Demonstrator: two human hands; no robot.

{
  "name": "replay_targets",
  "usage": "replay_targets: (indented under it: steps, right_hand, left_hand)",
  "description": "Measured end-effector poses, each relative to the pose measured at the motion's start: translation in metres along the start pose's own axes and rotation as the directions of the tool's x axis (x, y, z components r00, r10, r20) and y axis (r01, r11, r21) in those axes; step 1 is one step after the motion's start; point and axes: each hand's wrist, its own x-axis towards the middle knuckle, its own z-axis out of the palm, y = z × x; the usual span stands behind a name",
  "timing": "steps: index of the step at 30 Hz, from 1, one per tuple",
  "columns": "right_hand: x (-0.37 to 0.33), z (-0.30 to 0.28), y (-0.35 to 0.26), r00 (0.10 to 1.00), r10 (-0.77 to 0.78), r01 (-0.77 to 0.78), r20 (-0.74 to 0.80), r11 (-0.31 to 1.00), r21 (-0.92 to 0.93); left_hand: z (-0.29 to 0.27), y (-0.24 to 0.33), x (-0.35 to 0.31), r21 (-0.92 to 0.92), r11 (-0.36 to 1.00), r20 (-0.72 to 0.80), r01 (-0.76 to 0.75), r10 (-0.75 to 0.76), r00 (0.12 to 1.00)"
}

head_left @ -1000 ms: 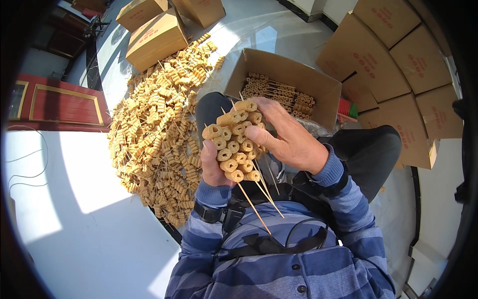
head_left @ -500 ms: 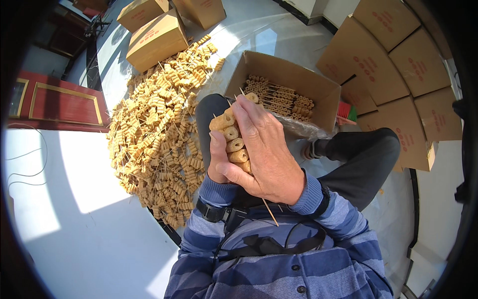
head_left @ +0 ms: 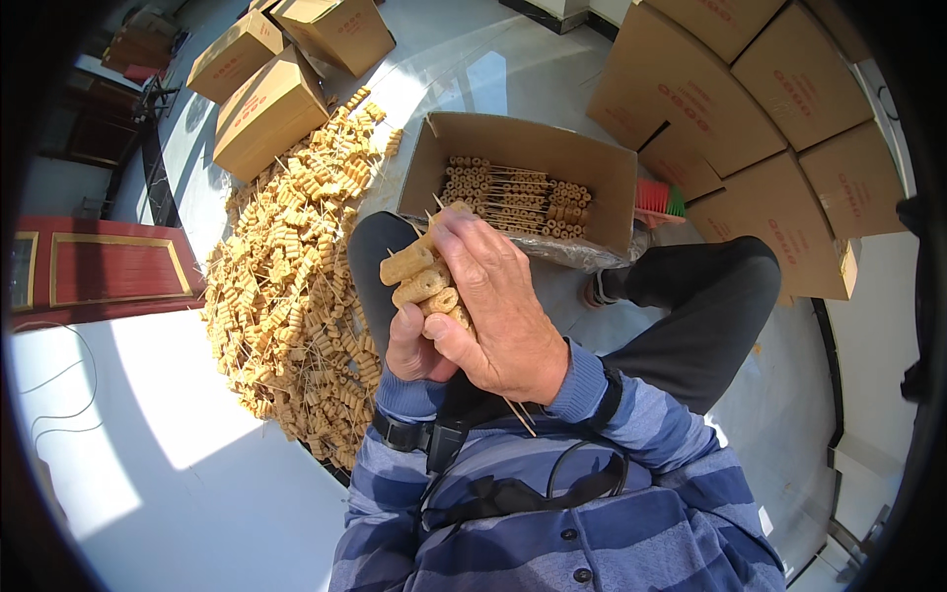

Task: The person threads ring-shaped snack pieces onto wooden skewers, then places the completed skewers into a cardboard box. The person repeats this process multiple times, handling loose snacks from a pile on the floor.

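Observation:
Between my two hands is a small bunch of skewers [head_left: 414, 286] strung with hollow, golden tube-shaped pieces. My right hand [head_left: 508, 316] covers the bunch from the right, its fingers pressed together and its thumb across the near end. From the left and below, my left hand [head_left: 412, 347] grips the same bunch; its thumb shows, and most of its fingers are hidden behind the skewers. Bare stick ends poke out toward my body and at the far side. Beyond my hands stands an open cardboard box [head_left: 533, 133] with similar skewers [head_left: 518, 197] laid in rows.
A large heap of loose skewers [head_left: 286, 306] covers the floor on my left. Closed cartons [head_left: 271, 113] stand behind it, and more cartons [head_left: 730, 128] are stacked at the right. A red and green brush [head_left: 661, 197] lies beside the open box. My bent legs flank my hands.
My view has shifted a little, so box and heap appear lower and farther left. Within my hands the skewers have turned, with tube sides now facing up where hollow ends showed before.

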Motion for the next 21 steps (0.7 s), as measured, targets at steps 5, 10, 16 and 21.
replay_targets:
  steps: [5, 10, 16, 21]
  right_hand:
    - [-0.006, -0.009, 0.020, 0.990, 0.126, -0.123, -0.060, 0.991, 0.049]
    - [-0.009, -0.028, 0.044, 0.980, 0.176, -0.169, -0.089, 0.983, 0.071]
    - [-0.014, -0.045, 0.067, 0.961, 0.249, -0.233, -0.121, 0.963, 0.135]
    - [-0.011, -0.062, 0.091, 0.966, 0.244, -0.223, -0.088, 0.955, 0.197]
  left_hand:
    - [0.024, -0.016, 0.018, 0.181, 0.975, -0.108, 0.132, -0.113, 0.988]
    - [0.038, -0.033, 0.039, 0.239, 0.955, -0.066, 0.175, -0.164, 0.984]
    - [0.037, -0.046, 0.059, 0.248, 0.919, -0.008, 0.305, -0.313, 0.950]
    - [0.035, -0.047, 0.082, 0.282, 0.860, -0.034, 0.426, -0.434, 0.900]
